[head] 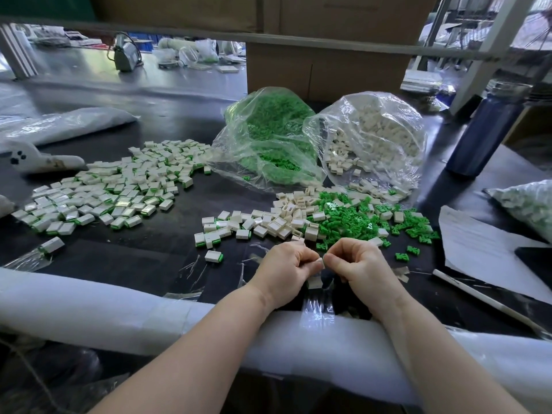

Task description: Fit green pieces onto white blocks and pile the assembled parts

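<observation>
Factory assy bench, bulk parts bags (268,135), cardboard cartons (325,67)

The small white plastic block (314,282) pinched between the left hand (286,271) and the right hand (363,268) is mostly covered by curled fingers, so whether a green piece sits in it cannot be told. At the right edge of the frame, the clear bag of white and green parts (528,206) and the flat black object (536,259) below it are cut off. The cluttered far bench (179,55) at upper left is too blurred to identify.
</observation>
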`<state>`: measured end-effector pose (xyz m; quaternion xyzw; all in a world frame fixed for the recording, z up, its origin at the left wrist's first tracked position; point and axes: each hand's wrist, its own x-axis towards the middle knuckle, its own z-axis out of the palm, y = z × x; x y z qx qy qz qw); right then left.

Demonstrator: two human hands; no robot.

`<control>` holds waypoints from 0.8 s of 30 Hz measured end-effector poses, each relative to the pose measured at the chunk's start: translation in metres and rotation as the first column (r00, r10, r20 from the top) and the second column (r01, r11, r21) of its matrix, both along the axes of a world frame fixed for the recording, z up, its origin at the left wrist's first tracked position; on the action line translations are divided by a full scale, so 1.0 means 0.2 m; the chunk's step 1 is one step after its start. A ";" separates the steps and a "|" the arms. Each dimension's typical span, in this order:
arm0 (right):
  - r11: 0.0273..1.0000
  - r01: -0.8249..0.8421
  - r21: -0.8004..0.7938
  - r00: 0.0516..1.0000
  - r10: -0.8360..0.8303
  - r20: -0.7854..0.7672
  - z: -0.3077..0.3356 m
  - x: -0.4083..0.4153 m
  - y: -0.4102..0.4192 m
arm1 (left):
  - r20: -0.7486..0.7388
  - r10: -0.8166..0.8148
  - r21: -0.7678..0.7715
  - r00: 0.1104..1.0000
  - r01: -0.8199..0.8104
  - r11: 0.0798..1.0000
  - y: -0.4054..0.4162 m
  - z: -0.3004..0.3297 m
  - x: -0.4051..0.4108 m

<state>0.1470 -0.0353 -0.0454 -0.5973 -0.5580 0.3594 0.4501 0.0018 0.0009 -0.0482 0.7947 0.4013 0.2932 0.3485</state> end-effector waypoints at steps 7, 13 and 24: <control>1.000 0.021 0.023 0.990 -0.018 -0.139 0.00 0.00 0.00 | 0.109 0.034 -0.022 0.993 -0.031 0.999 0.00 0.00 0.00; 0.994 0.082 0.072 0.974 -0.064 -0.216 -0.01 -0.01 0.01 | 0.253 0.075 -0.158 0.965 -0.035 0.987 -0.01 0.01 0.02; 0.994 0.101 0.051 0.954 -0.082 -0.288 0.00 0.00 0.00 | 0.228 0.109 -0.157 0.968 -0.074 0.985 0.01 -0.02 0.01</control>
